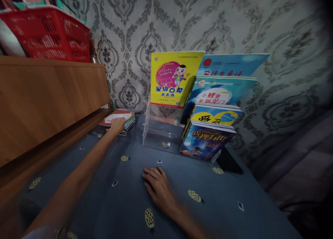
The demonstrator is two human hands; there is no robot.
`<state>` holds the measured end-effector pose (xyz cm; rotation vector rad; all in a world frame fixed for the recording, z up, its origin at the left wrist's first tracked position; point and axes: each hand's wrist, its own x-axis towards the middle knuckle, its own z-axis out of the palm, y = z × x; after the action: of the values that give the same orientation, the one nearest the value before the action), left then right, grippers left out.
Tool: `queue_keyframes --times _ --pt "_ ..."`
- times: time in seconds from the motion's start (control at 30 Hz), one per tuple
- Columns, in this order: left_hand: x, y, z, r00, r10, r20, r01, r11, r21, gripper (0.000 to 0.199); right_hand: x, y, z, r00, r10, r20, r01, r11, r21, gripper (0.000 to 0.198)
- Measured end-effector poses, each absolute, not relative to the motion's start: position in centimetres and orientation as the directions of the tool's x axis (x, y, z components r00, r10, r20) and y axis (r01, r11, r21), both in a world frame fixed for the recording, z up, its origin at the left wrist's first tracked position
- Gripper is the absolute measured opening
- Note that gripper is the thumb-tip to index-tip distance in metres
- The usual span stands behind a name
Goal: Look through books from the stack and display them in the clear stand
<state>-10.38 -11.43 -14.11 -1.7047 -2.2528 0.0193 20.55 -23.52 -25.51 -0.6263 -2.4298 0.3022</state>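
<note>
My left hand point(118, 125) reaches far forward to a low stack of books point(128, 126) by the wooden cabinet. Its fingers are curled closed at the near edge of the top book point(120, 114), which has a reddish and white cover; the fingertips are hidden. My right hand point(158, 188) lies palm down on the blue tablecloth point(104, 197), fingers stretched out and holding nothing. Beyond it stands a clear acrylic book rack point(162, 140) with tiers. A yellow workbook point(174, 79) leans upright at its back left, and several books point(205, 140) fill its right side.
A wooden cabinet point(52, 103) borders the table on the left, with a red plastic basket point(52, 34) on top. A patterned wallpapered wall point(130, 58) rises behind the rack. Right of the rack lies a flat black object point(230, 161).
</note>
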Motion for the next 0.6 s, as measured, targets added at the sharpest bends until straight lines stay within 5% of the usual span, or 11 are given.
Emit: queue_keyframes --times 0.6 --pt "-13.2 -24.8 -18.2 -0.136 0.987 0.083 0.980 0.146 -0.137 0.057 20.3 -23.5 -25.5 -0.713 0.510 0.482 0.361 0.855 -0.371 0.031"
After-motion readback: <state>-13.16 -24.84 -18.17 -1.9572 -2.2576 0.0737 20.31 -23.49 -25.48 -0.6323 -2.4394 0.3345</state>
